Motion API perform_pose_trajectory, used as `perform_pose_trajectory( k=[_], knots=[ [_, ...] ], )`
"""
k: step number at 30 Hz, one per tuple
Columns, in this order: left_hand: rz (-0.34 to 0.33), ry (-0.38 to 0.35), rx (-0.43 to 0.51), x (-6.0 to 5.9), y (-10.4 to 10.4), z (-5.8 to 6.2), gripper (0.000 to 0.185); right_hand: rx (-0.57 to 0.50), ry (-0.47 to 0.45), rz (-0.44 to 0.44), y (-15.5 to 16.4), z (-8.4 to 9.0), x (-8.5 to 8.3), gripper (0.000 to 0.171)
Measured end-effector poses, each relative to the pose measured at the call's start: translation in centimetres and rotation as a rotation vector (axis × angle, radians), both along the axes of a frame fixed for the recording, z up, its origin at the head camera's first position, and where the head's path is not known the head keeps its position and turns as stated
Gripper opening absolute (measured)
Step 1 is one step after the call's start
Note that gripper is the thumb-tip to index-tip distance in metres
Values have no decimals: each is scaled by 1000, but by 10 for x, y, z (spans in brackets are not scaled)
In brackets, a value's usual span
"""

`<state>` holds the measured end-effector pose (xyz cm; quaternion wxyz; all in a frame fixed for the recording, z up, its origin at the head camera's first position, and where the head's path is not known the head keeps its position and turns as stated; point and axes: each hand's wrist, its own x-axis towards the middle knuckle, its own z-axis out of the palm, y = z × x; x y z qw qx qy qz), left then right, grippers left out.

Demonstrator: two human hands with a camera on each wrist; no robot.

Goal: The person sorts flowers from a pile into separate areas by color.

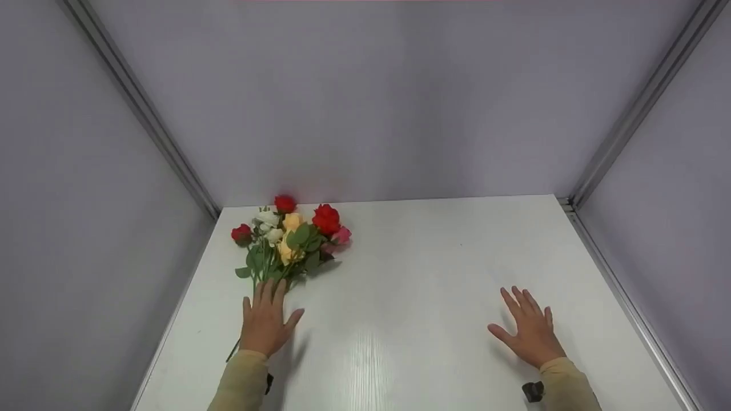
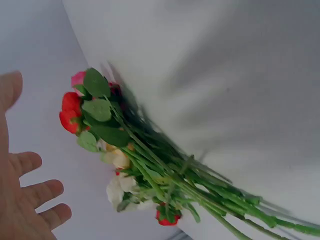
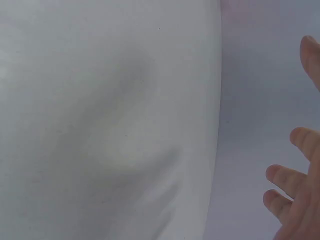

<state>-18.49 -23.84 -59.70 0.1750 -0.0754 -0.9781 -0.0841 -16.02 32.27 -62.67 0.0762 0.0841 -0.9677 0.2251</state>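
Note:
A bunch of flowers lies on the left part of the white table, with red roses (image 1: 326, 219), white flowers (image 1: 267, 218), yellow-orange roses (image 1: 286, 250) and a pink flower (image 1: 342, 235). Their green stems (image 2: 210, 195) run together toward the person in the left wrist view. The left hand (image 1: 265, 322) hovers over the stems with fingers spread, holding nothing, and hides part of them in the head view. On the right, the right hand (image 1: 531, 334) is held above the table, fingers spread and nothing in it; its shadow falls on the surface.
The white table (image 1: 422, 274) is enclosed by grey panels at the back (image 1: 388, 103), left and right. Metal posts (image 1: 143, 108) stand in the corners, and a metal rail (image 1: 628, 308) runs along the table's right edge.

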Motion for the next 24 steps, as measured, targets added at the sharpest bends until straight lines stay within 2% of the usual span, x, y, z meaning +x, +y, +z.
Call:
perform_pose_trajectory(
  k=[5,8,14,18,22,24],
  knots=[
    [61,10,37,-14,-19,2,71,0,29,21,-9,1,-5,83],
    [102,-18,86,-20,-30,-1,68,-4,24,34,-14,1,-6,82],
    [182,-187,131,-28,-49,-19,63,13,-12,51,-23,-3,-8,82],
    [210,-281,162,-35,-57,-31,53,9,-20,60,-27,-5,-11,82],
    [228,-322,151,-40,-61,-43,35,6,-18,68,-28,-4,-13,81],
    [244,-302,133,-40,-62,-47,28,12,-18,76,-28,-4,-15,82]
  ],
)
